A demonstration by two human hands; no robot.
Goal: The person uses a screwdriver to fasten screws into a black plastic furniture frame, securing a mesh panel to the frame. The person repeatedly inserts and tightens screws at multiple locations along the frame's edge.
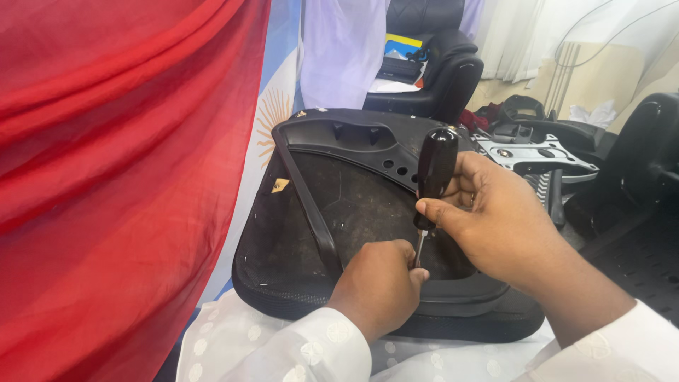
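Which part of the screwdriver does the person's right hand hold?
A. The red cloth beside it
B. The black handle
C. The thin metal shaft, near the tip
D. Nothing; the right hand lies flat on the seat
B. The right hand wraps its fingers round the black handle of the screwdriver, which stands nearly upright, while the left hand pinches the thin shaft lower down, over the upturned black chair seat.

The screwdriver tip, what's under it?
The screwdriver stands upright over the black chair seat. The left hand pinches its shaft and hides the tip, so no screw shows.
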